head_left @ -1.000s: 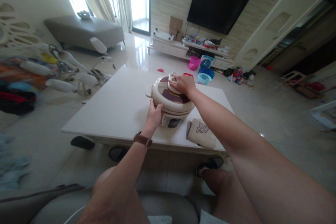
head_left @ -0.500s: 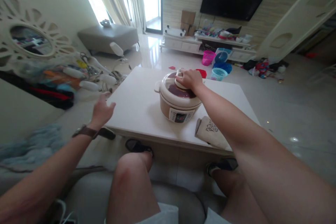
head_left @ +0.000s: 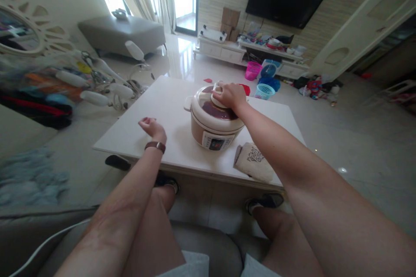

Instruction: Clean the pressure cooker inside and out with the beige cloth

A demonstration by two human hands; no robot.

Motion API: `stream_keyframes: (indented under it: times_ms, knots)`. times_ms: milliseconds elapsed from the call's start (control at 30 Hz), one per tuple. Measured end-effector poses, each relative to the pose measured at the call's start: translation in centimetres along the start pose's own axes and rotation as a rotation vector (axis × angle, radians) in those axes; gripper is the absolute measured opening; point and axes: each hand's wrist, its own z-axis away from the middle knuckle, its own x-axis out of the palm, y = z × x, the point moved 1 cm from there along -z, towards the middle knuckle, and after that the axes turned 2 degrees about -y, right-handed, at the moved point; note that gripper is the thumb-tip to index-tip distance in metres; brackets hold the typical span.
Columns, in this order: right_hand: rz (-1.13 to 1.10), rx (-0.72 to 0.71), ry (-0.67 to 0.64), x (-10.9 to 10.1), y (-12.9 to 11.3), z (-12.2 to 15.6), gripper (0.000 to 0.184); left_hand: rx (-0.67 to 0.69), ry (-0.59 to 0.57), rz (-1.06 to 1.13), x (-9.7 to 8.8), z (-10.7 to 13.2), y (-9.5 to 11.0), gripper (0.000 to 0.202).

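A beige and brown electric cooker [head_left: 199, 132] stands on the white table [head_left: 130, 138], its control panel facing me. Its lid [head_left: 208, 108] has a see-through window and rests on the pot. My right hand [head_left: 229, 95] is on top, fingers curled around the lid's pale knob [head_left: 217, 88]. Over the table's left part is my left hand [head_left: 154, 129], fingers curled in and nothing visible in them, apart from the cooker. A folded beige cloth [head_left: 255, 162] with a dark pattern lies right of the cooker, near the front edge, partly under my right forearm.
A floor lamp with several white shades [head_left: 97, 97] stands beyond the table's left side. Behind the table are a pink basket [head_left: 252, 70], a light blue basket [head_left: 264, 91] and a low white cabinet [head_left: 224, 54]. A grey bench [head_left: 126, 34] sits by the window.
My left hand has moved right, from beside the table's left edge to over the tabletop, and its fingers have curled in. My right hand stays on the lid's knob. The view has shifted slightly.
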Motion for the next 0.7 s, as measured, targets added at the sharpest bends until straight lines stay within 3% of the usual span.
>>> stream_keyframes:
  times_ms: [67,133,200,367,433,533,700]
  knots:
    - [0.005,0.001,-0.007,-0.1,0.0,0.0,0.067,-0.110,-0.020,0.103,2.5,3.0,0.8,0.036]
    - [0.010,0.001,-0.019,-0.1,0.0,0.1,0.067,-0.057,-0.111,0.172,3.6,5.8,1.4,0.036]
    - [0.018,-0.003,-0.026,-0.1,-0.1,0.0,0.068,0.043,-0.177,0.220,3.6,8.2,1.7,0.037]
    - [0.023,-0.020,-0.030,0.1,0.0,-0.1,0.071,0.077,-0.439,0.239,2.5,11.6,2.6,0.043]
    - [0.017,-0.022,-0.029,0.2,0.1,-0.2,0.071,0.024,-0.499,0.243,2.4,12.7,2.9,0.043]
    - [0.013,-0.020,-0.024,0.4,0.1,-0.4,0.072,-0.082,-0.572,0.260,2.8,14.5,3.0,0.039]
    - [0.014,0.008,-0.021,0.6,0.2,-1.5,0.071,-0.051,-0.575,0.297,3.8,16.2,2.2,0.047]
